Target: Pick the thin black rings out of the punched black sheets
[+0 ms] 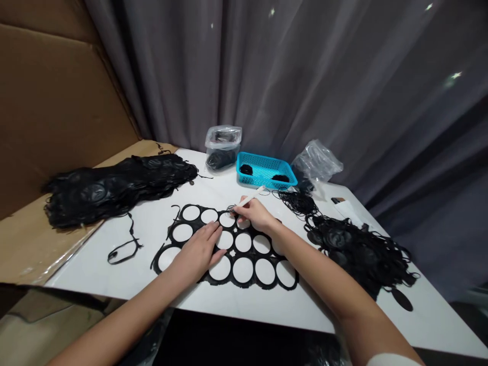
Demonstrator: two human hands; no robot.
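Note:
A thin black sheet (pixel 233 258) with rows of round holes lies flat on the white table (pixel 125 274). Through its holes the white tabletop shows. My left hand (pixel 200 246) rests on the left part of the sheet, palm down with fingers stretched out. A slim white pen-like tool (pixel 250 196) is gripped in my right hand (pixel 254 213), its shaft slanting up to the right. The tool's lower end is hidden by my fingers, close to the upper row of holes. Thin dark loops (pixel 231 208) show beside my right fingertips.
At left lies a tall pile of black sheets (pixel 114 185) on cardboard (pixel 23 249). Black scraps (pixel 358 251) are heaped at right, near a tangle of thin black rings (pixel 299 202). Behind stand a blue basket (pixel 267 178), a bagged tub (pixel 223 150) and a clear plastic bag (pixel 318 160).

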